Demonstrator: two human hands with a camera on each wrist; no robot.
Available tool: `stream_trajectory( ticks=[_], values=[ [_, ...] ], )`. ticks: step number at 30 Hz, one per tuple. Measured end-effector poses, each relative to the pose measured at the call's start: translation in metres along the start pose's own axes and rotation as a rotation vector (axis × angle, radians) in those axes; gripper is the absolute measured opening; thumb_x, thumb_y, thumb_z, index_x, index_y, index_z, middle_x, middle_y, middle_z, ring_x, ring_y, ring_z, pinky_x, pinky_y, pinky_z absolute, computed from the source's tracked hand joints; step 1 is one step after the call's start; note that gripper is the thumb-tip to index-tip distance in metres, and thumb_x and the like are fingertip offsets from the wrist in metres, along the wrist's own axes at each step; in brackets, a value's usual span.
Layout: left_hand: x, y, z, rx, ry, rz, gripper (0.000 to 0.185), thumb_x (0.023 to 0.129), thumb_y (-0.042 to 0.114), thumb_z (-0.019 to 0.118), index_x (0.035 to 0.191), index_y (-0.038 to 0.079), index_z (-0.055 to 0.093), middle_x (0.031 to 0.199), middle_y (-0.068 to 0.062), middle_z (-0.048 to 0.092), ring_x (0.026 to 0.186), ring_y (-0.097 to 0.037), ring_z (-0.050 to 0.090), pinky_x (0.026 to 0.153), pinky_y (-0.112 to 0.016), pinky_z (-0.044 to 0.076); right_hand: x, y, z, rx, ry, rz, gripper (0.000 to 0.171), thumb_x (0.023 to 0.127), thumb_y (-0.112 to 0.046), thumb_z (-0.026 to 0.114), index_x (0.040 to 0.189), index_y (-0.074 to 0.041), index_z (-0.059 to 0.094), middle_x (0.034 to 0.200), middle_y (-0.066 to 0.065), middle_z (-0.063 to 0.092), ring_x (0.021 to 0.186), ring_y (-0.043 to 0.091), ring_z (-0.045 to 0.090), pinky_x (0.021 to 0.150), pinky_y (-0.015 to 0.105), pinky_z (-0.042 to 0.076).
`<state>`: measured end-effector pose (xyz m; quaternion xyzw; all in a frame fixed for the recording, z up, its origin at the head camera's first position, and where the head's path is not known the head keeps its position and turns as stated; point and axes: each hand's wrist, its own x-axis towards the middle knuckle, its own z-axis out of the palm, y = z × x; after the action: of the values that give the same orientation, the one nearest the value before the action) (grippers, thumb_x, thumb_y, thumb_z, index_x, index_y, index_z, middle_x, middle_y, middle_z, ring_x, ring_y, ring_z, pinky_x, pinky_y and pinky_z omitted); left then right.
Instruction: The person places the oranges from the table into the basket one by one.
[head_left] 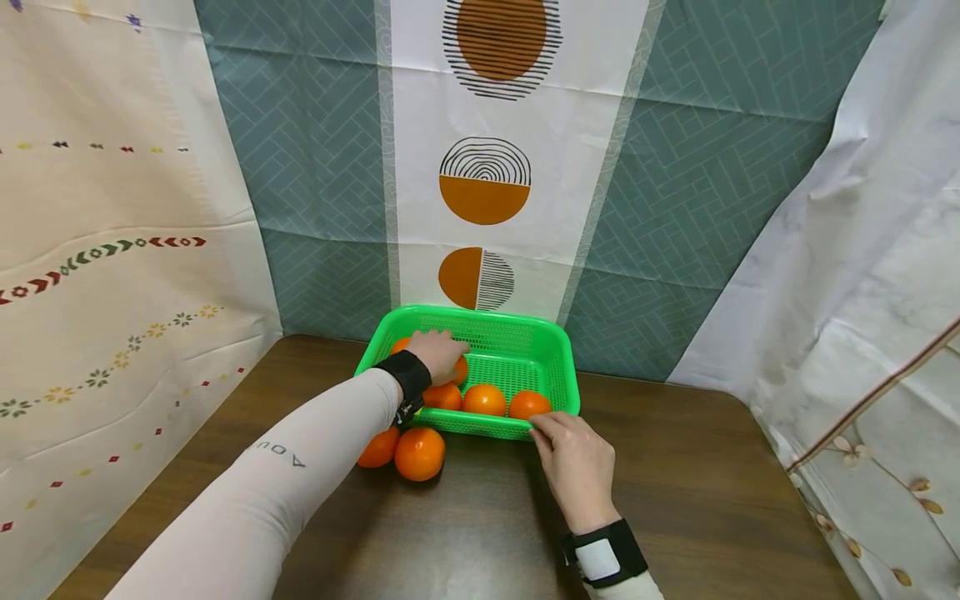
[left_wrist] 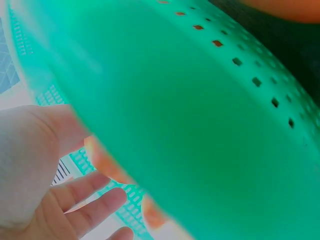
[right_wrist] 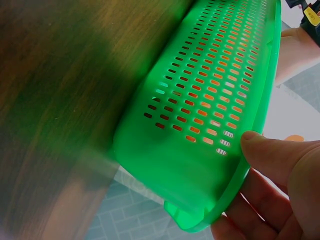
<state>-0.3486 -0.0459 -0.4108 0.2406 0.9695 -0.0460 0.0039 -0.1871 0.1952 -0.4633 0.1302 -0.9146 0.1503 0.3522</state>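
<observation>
A green plastic basket [head_left: 558,367] with perforated walls stands on the table with several oranges [head_left: 483,400] inside. My left hand [head_left: 437,354] reaches over its left part, among the oranges. In the left wrist view, the fingers [left_wrist: 95,210] are spread and loosely extended beside an orange [left_wrist: 107,162], partly hidden behind the basket wall. My right hand [head_left: 577,467] pinches the basket's front right rim. The thumb [right_wrist: 265,147] lies against the outer side of the rim in the right wrist view, with the other fingers on its far side.
Two oranges [head_left: 420,454] sit on the brown wooden table [head_left: 465,533] in front of the basket's left corner, beside the left forearm. Behind the basket hangs a patterned cloth [head_left: 322,167]. Light curtains [head_left: 862,275] border the table on both sides.
</observation>
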Motion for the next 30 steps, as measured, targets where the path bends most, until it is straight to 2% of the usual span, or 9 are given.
stream_trajectory(
  ticks=[5,9,16,25,30],
  values=[
    [-0.006,0.002,-0.006,-0.003,-0.003,0.008,0.050,0.097,0.032,0.068,0.145,0.024,0.056,0.140,-0.015,0.055,0.125,-0.041,0.053,0.100,-0.062,0.041,-0.001,0.001,0.001,0.008,0.004,-0.001,0.023,0.081,-0.022,0.087,0.103,-0.024,0.081,0.095,-0.008,0.073,0.085,0.017,0.069,0.058,0.035,0.053],
    [-0.013,0.002,-0.010,-0.024,0.022,0.025,0.050,0.097,0.031,0.069,0.144,0.022,0.056,0.139,-0.016,0.056,0.124,-0.041,0.053,0.098,-0.061,0.042,-0.001,0.001,0.001,0.007,0.006,-0.001,0.023,0.080,-0.022,0.088,0.102,-0.024,0.081,0.095,-0.008,0.073,0.085,0.017,0.069,0.058,0.035,0.054],
    [-0.020,-0.009,-0.007,-0.046,0.105,0.045,0.049,0.099,0.036,0.064,0.145,0.024,0.054,0.139,-0.014,0.055,0.124,-0.039,0.052,0.098,-0.058,0.043,0.000,0.000,0.000,0.005,0.004,-0.006,0.023,0.081,-0.022,0.087,0.103,-0.023,0.081,0.095,-0.007,0.073,0.085,0.017,0.069,0.057,0.035,0.053],
    [-0.046,-0.010,-0.026,-0.101,0.199,0.073,0.048,0.099,0.036,0.064,0.144,0.020,0.056,0.145,-0.017,0.051,0.133,-0.039,0.047,0.103,-0.061,0.039,0.000,0.000,0.001,0.003,0.008,-0.004,0.022,0.081,-0.023,0.087,0.103,-0.024,0.081,0.095,-0.008,0.073,0.085,0.018,0.069,0.056,0.036,0.052],
    [-0.058,-0.012,-0.030,-0.114,0.261,0.078,0.049,0.099,0.037,0.065,0.144,0.020,0.056,0.146,-0.016,0.051,0.135,-0.038,0.046,0.104,-0.062,0.038,0.000,0.001,0.002,0.001,0.000,-0.002,0.022,0.082,-0.024,0.086,0.103,-0.025,0.081,0.096,-0.008,0.073,0.086,0.017,0.070,0.057,0.036,0.053]
  ],
)
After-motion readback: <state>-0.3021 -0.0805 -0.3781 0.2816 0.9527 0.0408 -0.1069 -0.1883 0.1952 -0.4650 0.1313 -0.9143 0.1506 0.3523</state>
